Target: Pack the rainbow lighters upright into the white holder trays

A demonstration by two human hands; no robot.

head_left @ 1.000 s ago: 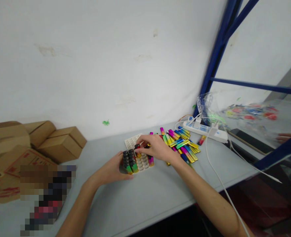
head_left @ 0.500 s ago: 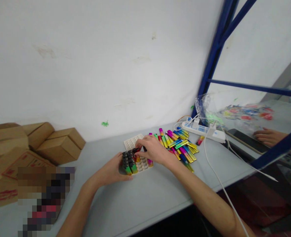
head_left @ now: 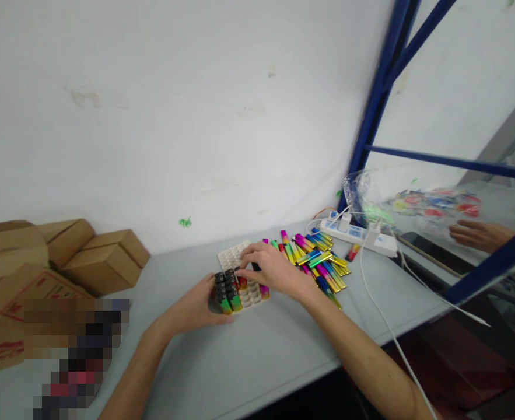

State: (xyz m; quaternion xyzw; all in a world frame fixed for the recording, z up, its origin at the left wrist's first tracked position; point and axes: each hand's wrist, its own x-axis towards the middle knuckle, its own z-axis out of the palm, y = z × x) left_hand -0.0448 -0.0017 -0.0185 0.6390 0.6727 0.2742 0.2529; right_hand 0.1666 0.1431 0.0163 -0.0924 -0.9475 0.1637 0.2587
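A white slotted tray (head_left: 235, 254) lies on the grey table (head_left: 257, 350). Several rainbow-coloured lighters with black tops (head_left: 226, 289) stand in its near left slots. My left hand (head_left: 196, 306) grips the tray's near left corner. Over the tray's middle, my right hand (head_left: 268, 268) pinches a lighter with a reddish body and pushes it down into a slot beside the standing ones. A loose pile of shiny lighters (head_left: 318, 259) lies just right of my right hand.
Cardboard boxes (head_left: 95, 256) are stacked at the left against the white wall. A white power strip (head_left: 357, 233) with cables lies behind the pile. A blue rack frame (head_left: 384, 81) stands at the right. Another person's hand (head_left: 476, 234) rests by a phone and a plastic bag there.
My right hand has lowered its lighter from above the tray into a slot. The other person's hand at the right has come into view. My left hand stayed on the tray.
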